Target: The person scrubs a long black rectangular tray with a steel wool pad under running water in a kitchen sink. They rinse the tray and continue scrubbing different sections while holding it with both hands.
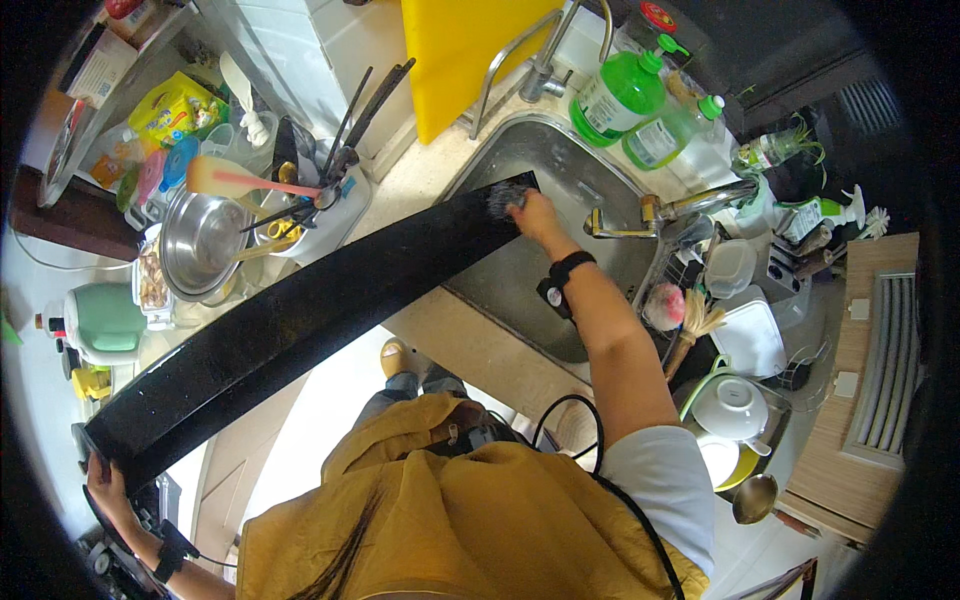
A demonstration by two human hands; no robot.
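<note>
A long black panel, glossy and trough-like, slants across the counter, its far end over the stainless steel sink. At its near lower-left end, my left hand grips the edge, fingers curled over it. My right hand is at the other end, above the basin. Under its fingers is a grey wiry scouring pad, pressed on the panel's dark surface. The fingertips are partly hidden by the hand itself. Both wrists wear black straps.
The brass-and-chrome tap juts over the basin beside my right forearm. Green soap bottles stand behind the sink. A utensil holder and steel pot sit close behind the panel. Stacked bowls lie to the right.
</note>
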